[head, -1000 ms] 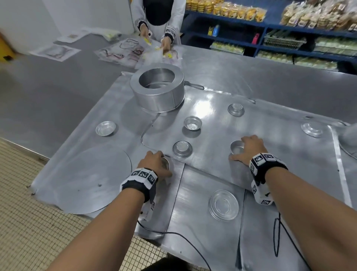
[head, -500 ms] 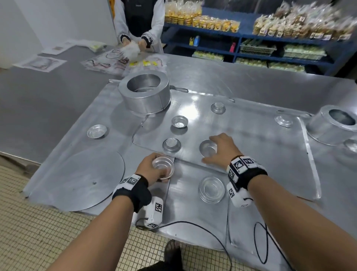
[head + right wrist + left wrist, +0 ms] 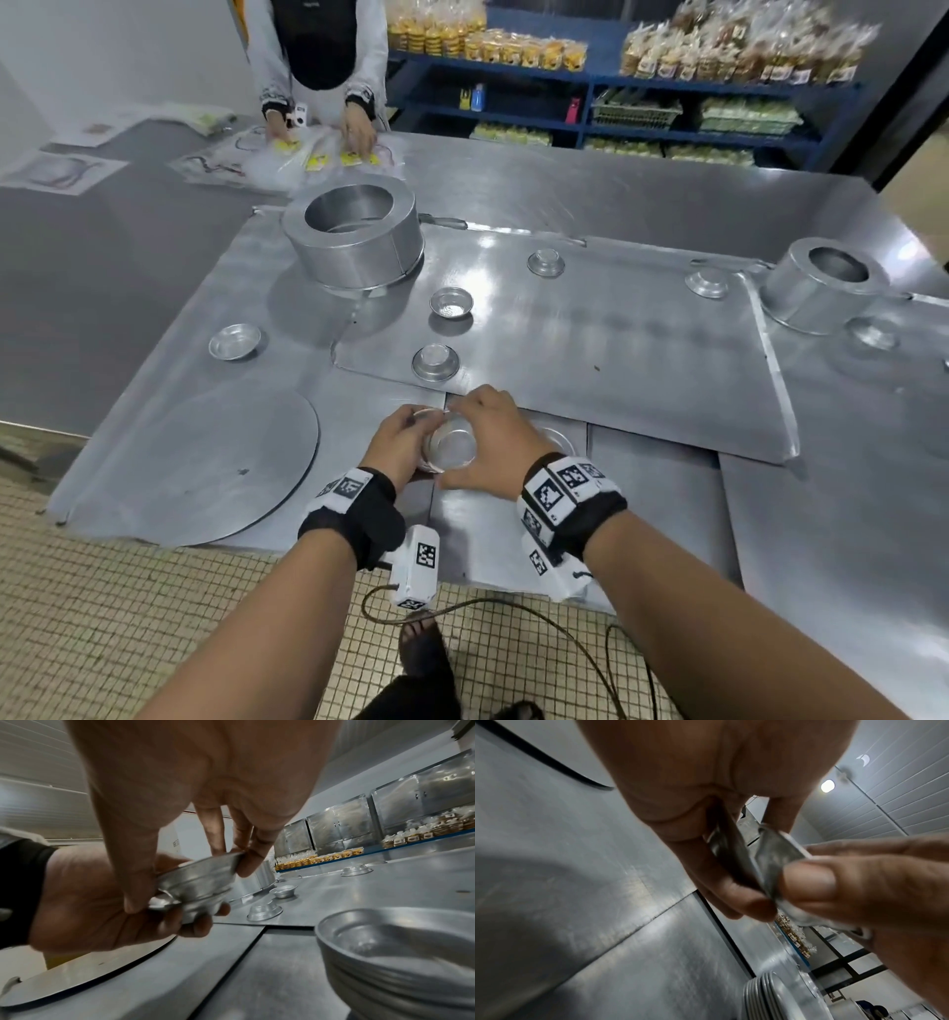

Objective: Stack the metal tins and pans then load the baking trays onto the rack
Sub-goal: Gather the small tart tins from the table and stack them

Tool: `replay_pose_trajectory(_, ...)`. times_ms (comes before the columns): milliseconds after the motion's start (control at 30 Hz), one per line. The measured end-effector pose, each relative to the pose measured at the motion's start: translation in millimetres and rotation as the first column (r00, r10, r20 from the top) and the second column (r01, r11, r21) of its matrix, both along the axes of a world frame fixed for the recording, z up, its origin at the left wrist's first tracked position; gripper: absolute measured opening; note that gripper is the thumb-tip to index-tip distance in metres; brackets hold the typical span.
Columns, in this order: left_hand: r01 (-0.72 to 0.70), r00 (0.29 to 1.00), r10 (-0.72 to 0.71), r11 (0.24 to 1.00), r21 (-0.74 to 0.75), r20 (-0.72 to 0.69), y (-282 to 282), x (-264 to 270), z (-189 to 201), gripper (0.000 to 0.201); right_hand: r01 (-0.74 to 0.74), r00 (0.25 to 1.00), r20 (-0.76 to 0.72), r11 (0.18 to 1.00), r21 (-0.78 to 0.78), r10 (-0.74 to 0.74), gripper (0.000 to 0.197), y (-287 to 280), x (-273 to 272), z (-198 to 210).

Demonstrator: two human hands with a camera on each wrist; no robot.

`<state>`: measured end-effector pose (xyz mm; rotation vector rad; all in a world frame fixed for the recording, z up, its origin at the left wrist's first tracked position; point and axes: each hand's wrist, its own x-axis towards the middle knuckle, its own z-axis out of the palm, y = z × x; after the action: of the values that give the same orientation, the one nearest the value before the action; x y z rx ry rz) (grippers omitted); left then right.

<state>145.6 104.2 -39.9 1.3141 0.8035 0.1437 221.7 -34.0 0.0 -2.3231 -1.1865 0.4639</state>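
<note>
Two small nested tins (image 3: 195, 888) held just above the worktop (image 3: 616, 329): left hand (image 3: 398, 444) cups the lower, right hand (image 3: 493, 442) pinches the upper rim. Judged light, thin-walled, slick; best gripped at the rims.

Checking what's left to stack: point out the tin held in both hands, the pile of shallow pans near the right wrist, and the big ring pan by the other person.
held tin (image 3: 451, 446), head view, inside.
pan pile (image 3: 401, 963), right wrist view, side wall.
ring pan (image 3: 354, 257), head view, outer wall.

Blue shelving (image 3: 590, 82) stacked with bagged baked goods lines the far wall. Small beige tiles cover the floor (image 3: 128, 616). A round ceiling light (image 3: 827, 786) glows.
</note>
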Motion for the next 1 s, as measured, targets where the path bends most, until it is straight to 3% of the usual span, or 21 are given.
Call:
replay_pose_trajectory(167, 0.114, 0.993, -0.116, 0.990, 0.081, 0.017, 15, -3, -6, 0.029, 0.026, 1.000, -0.019, 0.998, 0.051, -0.025, 0.079, 20, -16, -8)
replay_pose_trajectory(467, 0.246, 0.967, -0.254, 0.941, 0.231, 0.002, 78, 5, -16, 0.023, 0.072, 0.997, 0.031, 0.995, 0.069, -0.074, 0.083, 80, -14, -19)
replay_pose_trajectory(567, 0.280, 0.959, -0.283, 0.931, 0.235, -0.019, 102, 7, -18, 0.027, 0.043, 0.998, -0.042, 0.999, -0.029, -0.044, 0.093, 99, -3, -15)
replay_pose_trajectory(667, 0.273, 0.962, -0.272, 0.944, 0.184, -0.034, 129, 9, -18, 0.022, 0.005, 0.999, -0.037, 0.976, -0.217, -0.013, 0.090, 126, 16, -12)
replay_pose_trajectory(767, 0.263, 0.965, -0.261, 0.952, 0.155, -0.030, 151, 12, -20, 0.019, 0.069, 0.992, -0.074, 0.945, -0.321, -0.098, 0.090, 145, 38, -21)
replay_pose_trajectory(867, 0.256, 0.967, -0.253, 0.953, 0.159, -0.041, 172, 13, -22, 0.021, 0.158, 0.987, 0.043, 0.932, -0.327, -0.152, 0.061, 162, 63, -31)
replay_pose_trajectory(1000, 0.262, 0.965, -0.254, 0.947, 0.187, -0.065, 193, 15, -27, 0.024, 0.285, 0.958, 0.148, 0.890, -0.356, -0.247, 0.057, 176, 86, -42)
